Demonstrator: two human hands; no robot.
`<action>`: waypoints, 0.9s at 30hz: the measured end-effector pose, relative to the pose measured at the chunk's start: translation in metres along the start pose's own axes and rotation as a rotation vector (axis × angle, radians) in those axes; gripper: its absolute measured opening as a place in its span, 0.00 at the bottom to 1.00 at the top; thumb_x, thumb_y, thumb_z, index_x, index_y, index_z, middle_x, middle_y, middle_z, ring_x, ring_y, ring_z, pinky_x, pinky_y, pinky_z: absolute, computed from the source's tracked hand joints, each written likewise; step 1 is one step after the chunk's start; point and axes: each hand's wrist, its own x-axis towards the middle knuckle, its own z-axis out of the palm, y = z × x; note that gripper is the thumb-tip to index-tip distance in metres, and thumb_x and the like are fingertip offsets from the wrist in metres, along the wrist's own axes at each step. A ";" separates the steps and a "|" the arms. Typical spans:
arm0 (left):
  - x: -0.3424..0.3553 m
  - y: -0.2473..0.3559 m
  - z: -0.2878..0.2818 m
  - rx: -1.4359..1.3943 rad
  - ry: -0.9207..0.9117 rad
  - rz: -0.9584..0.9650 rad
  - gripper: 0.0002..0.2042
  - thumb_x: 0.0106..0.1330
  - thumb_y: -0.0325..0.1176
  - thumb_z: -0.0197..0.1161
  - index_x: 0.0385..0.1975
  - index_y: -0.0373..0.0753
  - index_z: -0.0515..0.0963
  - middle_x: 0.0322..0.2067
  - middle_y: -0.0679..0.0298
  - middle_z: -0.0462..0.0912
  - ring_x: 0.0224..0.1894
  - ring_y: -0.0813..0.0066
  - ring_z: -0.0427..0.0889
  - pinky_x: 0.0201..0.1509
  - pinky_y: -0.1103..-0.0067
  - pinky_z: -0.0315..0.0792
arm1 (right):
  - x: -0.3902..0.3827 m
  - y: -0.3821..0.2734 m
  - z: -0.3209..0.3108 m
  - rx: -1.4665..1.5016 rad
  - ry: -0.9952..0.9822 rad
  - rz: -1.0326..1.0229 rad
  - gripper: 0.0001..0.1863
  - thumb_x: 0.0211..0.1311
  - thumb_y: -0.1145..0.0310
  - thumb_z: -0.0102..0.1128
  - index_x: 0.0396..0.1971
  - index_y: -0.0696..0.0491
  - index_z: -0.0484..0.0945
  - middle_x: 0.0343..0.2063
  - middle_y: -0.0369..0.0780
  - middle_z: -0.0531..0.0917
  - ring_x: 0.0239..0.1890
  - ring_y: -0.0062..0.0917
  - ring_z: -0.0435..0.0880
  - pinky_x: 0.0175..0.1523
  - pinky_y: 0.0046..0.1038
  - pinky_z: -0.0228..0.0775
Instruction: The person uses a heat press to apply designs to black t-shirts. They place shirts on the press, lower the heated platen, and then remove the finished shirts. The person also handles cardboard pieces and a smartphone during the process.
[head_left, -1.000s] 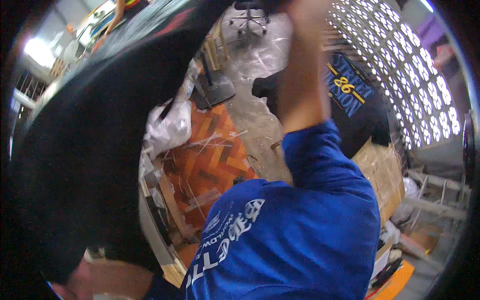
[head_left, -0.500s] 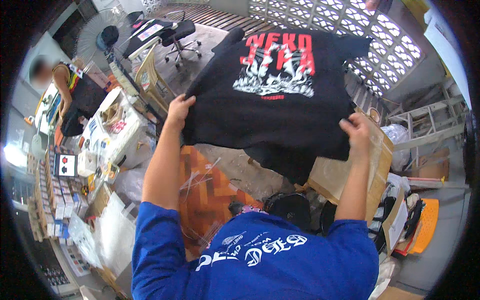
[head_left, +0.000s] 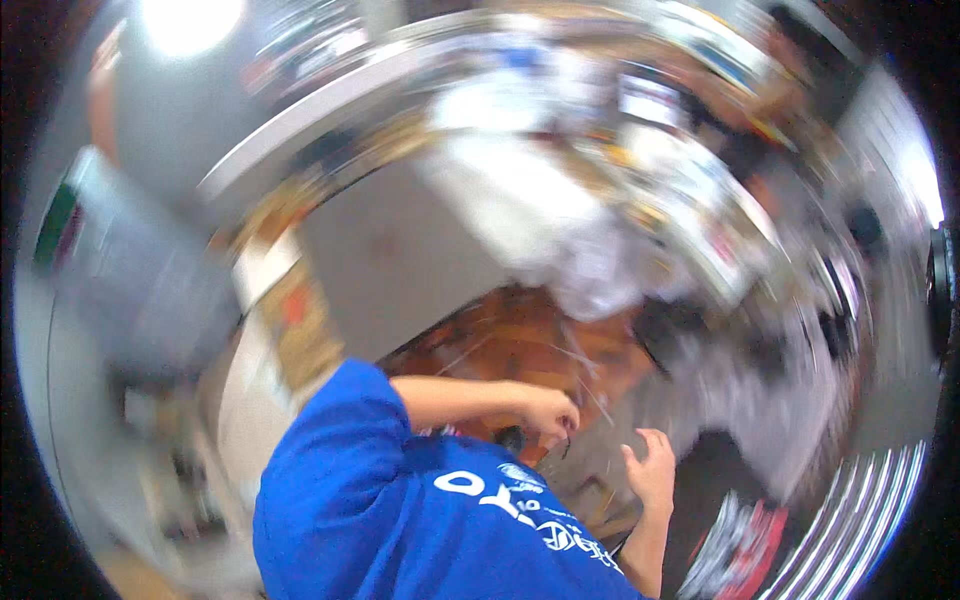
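Note:
The whole picture is blurred by motion. My left hand [head_left: 548, 412] is closed in front of my blue shirt, fingers curled in. A small dark shape shows by its fingertips, too smeared to name. Just to its right, my right hand [head_left: 652, 465] is raised with thumb and fingers apart, and nothing is in it. Beyond that hand, at the lower right, lies a black T-shirt [head_left: 716, 462] with a red and white print. I cannot tell what it rests on, and no hand grips it.
A grey-topped table [head_left: 400, 250] stands ahead, with a brown carton [head_left: 300, 320] at its left end. Clear plastic bags [head_left: 600, 275] hang over its right side. A cluttered table [head_left: 690, 200] lies beyond, near another person [head_left: 790, 75]. Orange-brown flooring [head_left: 520, 335] shows below.
My view has swung round to the left. Both hands have let go of the black T-shirt, which now lies at the lower right. My arms have drawn in close to my body.

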 end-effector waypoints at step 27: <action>-0.552 -0.319 -0.028 -0.239 1.785 -1.484 0.41 0.68 0.47 0.58 0.73 0.27 0.48 0.68 0.39 0.60 0.67 0.41 0.64 0.71 0.58 0.59 | 0.237 -0.760 0.624 0.108 -0.755 -1.017 0.11 0.57 0.66 0.63 0.34 0.57 0.86 0.38 0.50 0.87 0.44 0.44 0.85 0.52 0.40 0.76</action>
